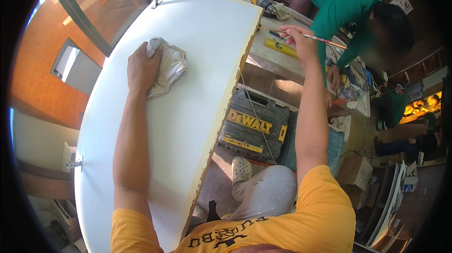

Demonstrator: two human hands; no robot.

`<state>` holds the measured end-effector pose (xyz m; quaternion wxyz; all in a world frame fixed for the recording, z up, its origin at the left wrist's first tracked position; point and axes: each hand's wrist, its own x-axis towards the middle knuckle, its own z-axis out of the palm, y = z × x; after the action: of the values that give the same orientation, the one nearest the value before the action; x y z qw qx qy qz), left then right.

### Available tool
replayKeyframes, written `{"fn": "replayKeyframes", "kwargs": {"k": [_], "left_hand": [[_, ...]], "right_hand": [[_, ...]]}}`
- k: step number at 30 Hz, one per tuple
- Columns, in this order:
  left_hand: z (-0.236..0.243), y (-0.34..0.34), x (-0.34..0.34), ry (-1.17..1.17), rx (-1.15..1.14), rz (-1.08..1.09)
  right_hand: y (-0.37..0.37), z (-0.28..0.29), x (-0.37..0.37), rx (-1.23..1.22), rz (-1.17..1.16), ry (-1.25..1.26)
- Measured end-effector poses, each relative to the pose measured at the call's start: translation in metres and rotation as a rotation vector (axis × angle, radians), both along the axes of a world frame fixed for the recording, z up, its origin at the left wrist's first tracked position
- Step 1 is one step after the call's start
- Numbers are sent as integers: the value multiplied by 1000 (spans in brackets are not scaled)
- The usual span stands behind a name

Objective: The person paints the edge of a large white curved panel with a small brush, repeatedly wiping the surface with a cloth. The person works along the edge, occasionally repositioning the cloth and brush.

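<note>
A large white door panel (188, 41) with two metal hinges lies under my arms. Pale tape lines its right edge, and the raw side below that edge looks gold-brown and uneven. My left hand (142, 68) rests on the panel, closed around a crumpled, stained white rag (170, 67). Over at the far right corner, my right hand (301, 41) pinches a thin paintbrush (325, 41) with a red and white handle. The brush tip points left and meets the panel's edge, as far as I can make out.
Beyond the edge stands a cluttered workbench (294, 67) with a yellow cordless drill (262, 2) and a yellow level (281, 48). A person in green (343, 3) bends over it. A black tool case (256, 123) sits on the floor near my knee. Another person is farther right.
</note>
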<state>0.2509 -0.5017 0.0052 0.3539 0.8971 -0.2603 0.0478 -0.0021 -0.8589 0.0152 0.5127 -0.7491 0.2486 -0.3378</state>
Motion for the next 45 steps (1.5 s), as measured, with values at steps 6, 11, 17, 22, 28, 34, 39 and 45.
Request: {"fn": "replayKeyframes", "kwargs": {"k": [6,11,17,22,28,34,39,45], "left_hand": [[-8,0,11,279,-579,-250],[-5,6,-2,1140,-980,-483],[-9,8,8,966,-1044,-511],[-12,9,7,787,-991,-505],[-29,27,49,796,-1315,-475],[-24,32,57,1045,-1617,-803],[-24,26,50,1008,-1529,-738],[-26,12,45,1054,-1445,-690]], "right_hand": [[38,32,18,-55,89,-256],[163,18,107,-24,510,-331],[237,12,149,-769,217,-282],[251,21,131,-462,360,-136],[257,9,130,130,424,-150],[143,11,40,335,591,-428],[40,-4,-30,538,23,-608],[-5,-108,37,369,-329,-545]]}}
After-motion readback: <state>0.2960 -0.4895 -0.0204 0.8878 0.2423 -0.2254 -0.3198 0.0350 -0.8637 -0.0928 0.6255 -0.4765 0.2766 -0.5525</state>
